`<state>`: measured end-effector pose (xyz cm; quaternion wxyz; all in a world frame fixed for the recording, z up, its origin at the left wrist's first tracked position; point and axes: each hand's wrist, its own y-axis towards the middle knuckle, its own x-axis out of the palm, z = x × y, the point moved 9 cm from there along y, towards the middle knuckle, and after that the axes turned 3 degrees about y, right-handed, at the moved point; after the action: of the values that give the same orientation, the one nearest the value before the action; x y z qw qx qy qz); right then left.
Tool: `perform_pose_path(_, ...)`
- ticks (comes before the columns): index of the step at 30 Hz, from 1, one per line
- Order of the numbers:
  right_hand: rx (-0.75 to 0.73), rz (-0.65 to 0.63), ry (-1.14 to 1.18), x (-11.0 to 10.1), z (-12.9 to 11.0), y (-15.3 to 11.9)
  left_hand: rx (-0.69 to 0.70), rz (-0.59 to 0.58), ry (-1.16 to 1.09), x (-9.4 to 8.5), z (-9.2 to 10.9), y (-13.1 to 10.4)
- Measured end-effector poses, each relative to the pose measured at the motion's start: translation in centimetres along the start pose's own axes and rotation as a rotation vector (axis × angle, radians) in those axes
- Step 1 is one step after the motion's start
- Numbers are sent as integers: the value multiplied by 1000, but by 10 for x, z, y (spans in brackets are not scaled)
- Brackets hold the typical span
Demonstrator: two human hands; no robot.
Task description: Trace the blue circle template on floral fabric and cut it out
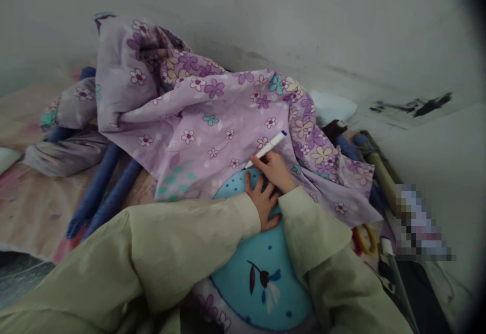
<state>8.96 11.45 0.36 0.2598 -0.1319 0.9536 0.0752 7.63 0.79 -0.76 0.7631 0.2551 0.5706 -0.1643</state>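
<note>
My right hand is closed around a white marker pen with a blue end. The pen slants, its tip at the upper edge of a light-blue rounded flat piece printed with dots and a flower sprig. My left hand presses on this blue piece with its fingers spread. Beneath and beyond it spreads a purple floral cloth, bunched up at the far left. My forearms hide part of the blue piece. I cannot tell what the piece is made of.
Blue wrapped rolls lie at the left, near a bundled greyish cloth. At the right are scissors with yellow and red handles, a capped stick-like item and more rolls. A wall stands behind.
</note>
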Motion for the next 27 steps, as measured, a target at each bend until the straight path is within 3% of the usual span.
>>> perform_pose_path(27, 17, 122, -204, -31, 6, -5, 7, -60, 18, 2, -2, 0)
